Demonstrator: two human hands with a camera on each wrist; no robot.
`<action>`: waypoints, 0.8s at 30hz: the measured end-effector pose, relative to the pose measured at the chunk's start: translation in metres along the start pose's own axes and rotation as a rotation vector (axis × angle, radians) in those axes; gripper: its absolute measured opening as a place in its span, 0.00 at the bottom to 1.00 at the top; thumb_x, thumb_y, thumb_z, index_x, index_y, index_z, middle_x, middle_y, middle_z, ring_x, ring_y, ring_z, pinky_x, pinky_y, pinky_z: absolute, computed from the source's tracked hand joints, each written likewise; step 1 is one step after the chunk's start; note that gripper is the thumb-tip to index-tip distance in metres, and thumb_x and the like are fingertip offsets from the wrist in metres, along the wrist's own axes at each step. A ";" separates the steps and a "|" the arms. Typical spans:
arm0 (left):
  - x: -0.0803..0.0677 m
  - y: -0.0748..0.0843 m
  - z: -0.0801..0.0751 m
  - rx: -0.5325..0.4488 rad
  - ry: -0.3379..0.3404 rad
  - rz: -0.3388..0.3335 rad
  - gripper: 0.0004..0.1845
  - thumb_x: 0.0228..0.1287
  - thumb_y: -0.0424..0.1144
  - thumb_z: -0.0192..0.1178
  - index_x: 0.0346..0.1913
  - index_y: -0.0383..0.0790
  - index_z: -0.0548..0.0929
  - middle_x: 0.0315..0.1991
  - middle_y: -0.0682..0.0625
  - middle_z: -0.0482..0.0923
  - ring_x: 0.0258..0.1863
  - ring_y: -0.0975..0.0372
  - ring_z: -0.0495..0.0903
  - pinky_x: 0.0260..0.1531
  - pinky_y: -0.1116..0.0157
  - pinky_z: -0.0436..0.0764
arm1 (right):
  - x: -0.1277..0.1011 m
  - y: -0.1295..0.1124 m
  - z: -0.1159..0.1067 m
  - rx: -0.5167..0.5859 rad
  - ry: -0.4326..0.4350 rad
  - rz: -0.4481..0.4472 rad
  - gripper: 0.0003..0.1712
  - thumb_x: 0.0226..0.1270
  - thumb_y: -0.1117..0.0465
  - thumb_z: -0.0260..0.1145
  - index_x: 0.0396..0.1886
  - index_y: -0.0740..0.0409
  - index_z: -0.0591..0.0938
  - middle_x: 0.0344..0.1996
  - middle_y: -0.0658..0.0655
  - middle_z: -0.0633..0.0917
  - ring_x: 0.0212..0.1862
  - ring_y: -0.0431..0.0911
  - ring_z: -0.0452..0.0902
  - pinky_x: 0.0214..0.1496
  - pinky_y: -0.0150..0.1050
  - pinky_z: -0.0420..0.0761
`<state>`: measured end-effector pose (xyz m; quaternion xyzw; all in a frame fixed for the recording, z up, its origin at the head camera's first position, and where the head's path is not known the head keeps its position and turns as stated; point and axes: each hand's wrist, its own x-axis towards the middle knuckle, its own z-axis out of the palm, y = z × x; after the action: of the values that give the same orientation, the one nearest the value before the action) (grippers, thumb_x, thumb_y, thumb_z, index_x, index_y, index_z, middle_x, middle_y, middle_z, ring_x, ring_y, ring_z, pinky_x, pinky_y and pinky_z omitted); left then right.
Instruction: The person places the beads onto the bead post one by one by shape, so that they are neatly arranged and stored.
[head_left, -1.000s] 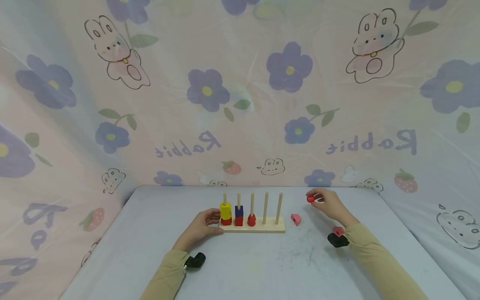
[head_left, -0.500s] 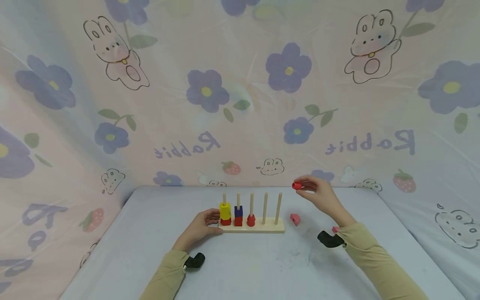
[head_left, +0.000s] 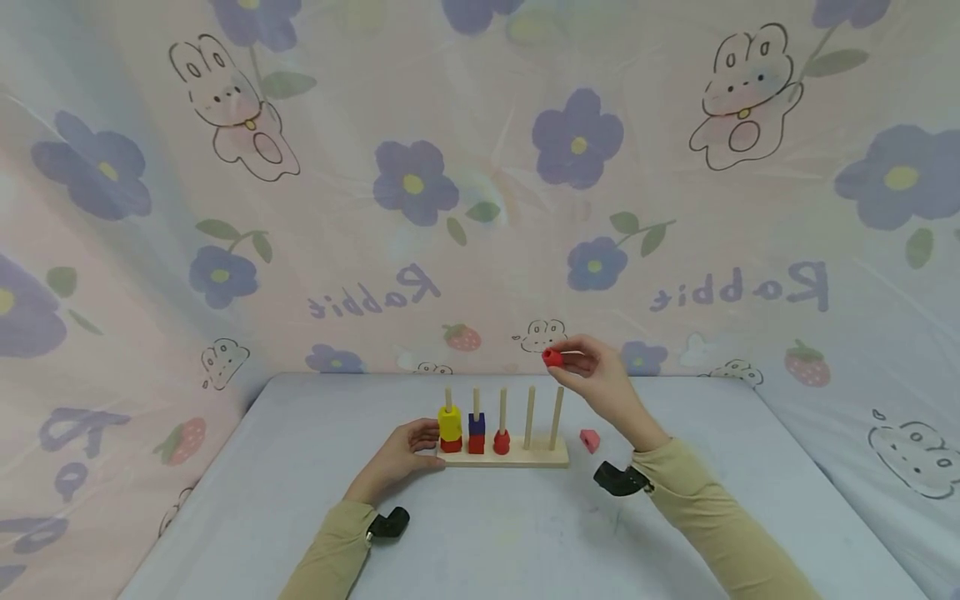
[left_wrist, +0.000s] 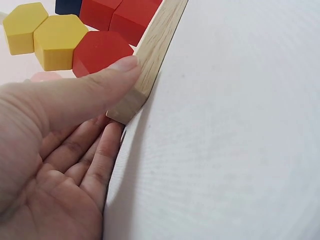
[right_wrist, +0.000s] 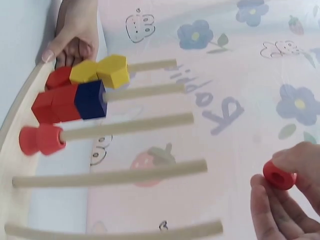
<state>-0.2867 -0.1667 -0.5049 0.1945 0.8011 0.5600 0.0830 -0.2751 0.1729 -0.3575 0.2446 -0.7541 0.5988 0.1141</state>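
A wooden peg board (head_left: pixel 504 464) with several upright pegs stands on the table. My left hand (head_left: pixel 405 454) holds its left end, the thumb (left_wrist: pixel 122 65) on the front edge and the fingers beside the end. My right hand (head_left: pixel 603 383) pinches a red bead (right_wrist: pixel 278 176) with a hole between thumb and fingers, above the right-hand pegs. On the leftmost peg, yellow hexagonal blocks (left_wrist: pixel 60 42) sit over a red one (left_wrist: pixel 102 52). Beside it a dark blue cube (right_wrist: pixel 91 100) tops red cubes (right_wrist: pixel 55 105). The middle peg bears red flared beads (right_wrist: pixel 42 140); the two right pegs are bare.
A pink-red block (head_left: pixel 590 440) lies on the white table just right of the board. A printed curtain (head_left: pixel 480 208) hangs behind the table.
My right hand has risen and moved left with the red bead, from right of the board to over its right pegs. My left hand stays at the board's end.
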 end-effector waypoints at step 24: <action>-0.008 0.023 0.000 -0.021 0.001 -0.024 0.32 0.52 0.26 0.70 0.61 0.28 0.70 0.55 0.37 0.74 0.54 0.47 0.75 0.58 0.50 0.72 | -0.007 0.011 0.070 -0.141 -0.030 -0.079 0.17 0.57 0.68 0.71 0.47 0.61 0.80 0.42 0.53 0.83 0.45 0.47 0.79 0.52 0.44 0.80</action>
<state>-0.2747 -0.1636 -0.4842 0.1837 0.7975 0.5674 0.0912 -0.2662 0.1094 -0.3883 0.2745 -0.7858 0.5354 0.1434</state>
